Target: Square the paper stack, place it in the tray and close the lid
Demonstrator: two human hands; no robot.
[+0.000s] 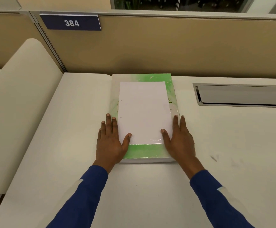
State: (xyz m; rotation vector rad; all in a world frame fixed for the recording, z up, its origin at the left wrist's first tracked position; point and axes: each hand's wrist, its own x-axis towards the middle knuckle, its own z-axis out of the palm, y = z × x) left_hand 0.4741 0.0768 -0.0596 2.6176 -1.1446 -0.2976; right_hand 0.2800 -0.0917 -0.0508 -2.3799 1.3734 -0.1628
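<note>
Paper stack (143, 112) mid-frame, left hand (111, 142) and right hand (178, 140) flat, open, flanking it: squaring underway; next, grip and lift.

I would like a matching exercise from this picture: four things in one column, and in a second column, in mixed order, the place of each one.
Things:
1. left hand
2. white paper stack
3. number sign 384
4. grey slot cover

Places:
A. on the partition, upper left
B. set in the desk, to the right of the green package
C. flat beside the left edge of the paper, thumb on the sheet
D. lying on top of the green package

Pairs: 1-C, 2-D, 3-A, 4-B
</note>
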